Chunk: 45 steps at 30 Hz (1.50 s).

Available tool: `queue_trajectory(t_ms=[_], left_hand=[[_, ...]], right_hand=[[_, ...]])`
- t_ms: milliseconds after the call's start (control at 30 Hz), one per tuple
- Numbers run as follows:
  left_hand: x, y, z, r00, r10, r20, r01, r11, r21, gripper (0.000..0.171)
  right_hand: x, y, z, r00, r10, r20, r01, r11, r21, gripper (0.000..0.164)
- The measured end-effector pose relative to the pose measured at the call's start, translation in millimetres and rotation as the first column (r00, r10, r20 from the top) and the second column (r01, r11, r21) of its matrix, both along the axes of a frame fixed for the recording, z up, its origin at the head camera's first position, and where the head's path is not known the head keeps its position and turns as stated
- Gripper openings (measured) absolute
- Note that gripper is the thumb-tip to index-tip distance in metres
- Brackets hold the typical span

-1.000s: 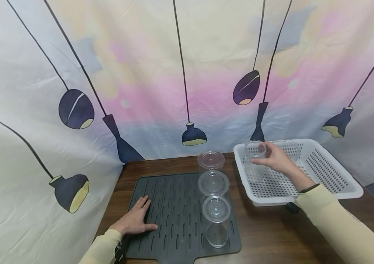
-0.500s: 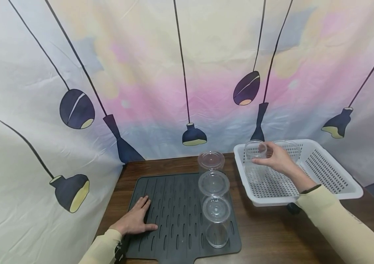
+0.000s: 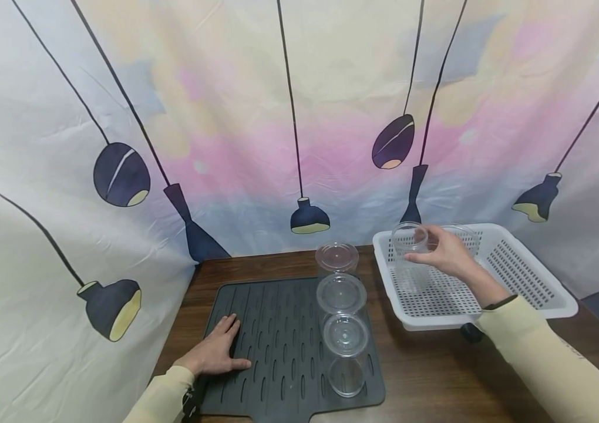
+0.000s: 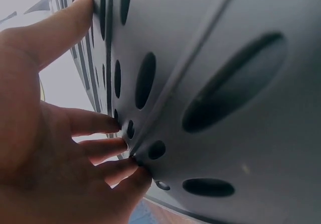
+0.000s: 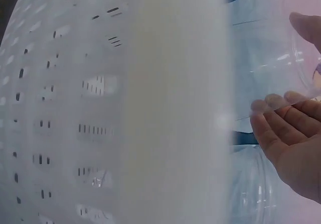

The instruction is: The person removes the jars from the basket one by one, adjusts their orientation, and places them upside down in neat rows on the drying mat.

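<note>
My left hand [image 3: 215, 351] rests on the dark grey slotted mat [image 3: 273, 341], fingers extended and thumb out to the side. In the left wrist view its fingertips touch the mat's surface. Over the left part of the white basket, my right hand [image 3: 443, 252] holds a clear cup [image 3: 409, 249] between thumb and fingers. The right wrist view shows this hand beyond the basket's pale rim, beside transparent plastic. Another clear round container [image 3: 468, 236] sits in the basket, partly behind the hand. Clear round containers [image 3: 346, 336] stand in a row along the mat's right side.
The white perforated basket [image 3: 534, 267] stands at the back right of the brown wooden table [image 3: 426, 376]. A fabric backdrop [image 3: 236, 117] printed with hanging lamps rises behind the table and along its left side. The mat narrows to a tab at the front.
My right hand has shifted very slightly to the right with the cup in its grip. The left hand and the row of containers have not moved.
</note>
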<state>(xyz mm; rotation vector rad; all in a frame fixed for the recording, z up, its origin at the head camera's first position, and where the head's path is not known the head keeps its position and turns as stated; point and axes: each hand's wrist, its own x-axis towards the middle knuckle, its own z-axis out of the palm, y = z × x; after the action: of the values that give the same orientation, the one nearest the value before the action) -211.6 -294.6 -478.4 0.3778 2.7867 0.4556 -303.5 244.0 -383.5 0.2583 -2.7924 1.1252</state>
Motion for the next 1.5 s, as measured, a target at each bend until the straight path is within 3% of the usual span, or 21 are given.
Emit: queue_trajectory(t_ms=[267, 567, 900, 1133, 1333, 1500], left_hand=[[-0.9, 0.5, 3.3, 1.0, 0.001, 0.003, -0.001, 1.0, 0.012, 0.101], [-3.9, 1.9, 8.9, 1.0, 0.002, -0.021, -0.001, 1.0, 0.025, 0.096], [-9.6, 10.0, 24.5, 0.994, -0.018, -0.103, 0.021, 0.999, 0.035, 0.091], [-10.3, 20.1, 39.2, 0.98, -0.017, -0.199, 0.033, 0.996, 0.079, 0.084], [-13.6, 26.4, 51.2, 0.956, -0.013, -0.295, 0.05, 0.992, 0.118, 0.082], [-17.9, 34.3, 60.8, 0.943, 0.031, -0.331, 0.028, 0.984, 0.174, 0.082]], right_hand=[[1.9, 2.0, 7.4, 0.999, 0.023, -0.047, -0.025, 0.999, -0.032, 0.075], [7.0, 3.2, 20.2, 0.997, 0.027, -0.077, -0.028, 0.999, -0.017, 0.085], [15.0, -2.2, 35.7, 0.991, 0.036, -0.131, -0.039, 0.999, -0.021, 0.077], [20.0, -7.8, 42.2, 0.979, 0.078, -0.19, -0.086, 0.996, -0.032, 0.076], [19.2, -11.8, 45.9, 0.948, 0.14, -0.286, -0.163, 0.985, -0.056, 0.066], [20.0, -16.1, 50.7, 0.939, 0.146, -0.313, -0.168, 0.985, -0.045, 0.066]])
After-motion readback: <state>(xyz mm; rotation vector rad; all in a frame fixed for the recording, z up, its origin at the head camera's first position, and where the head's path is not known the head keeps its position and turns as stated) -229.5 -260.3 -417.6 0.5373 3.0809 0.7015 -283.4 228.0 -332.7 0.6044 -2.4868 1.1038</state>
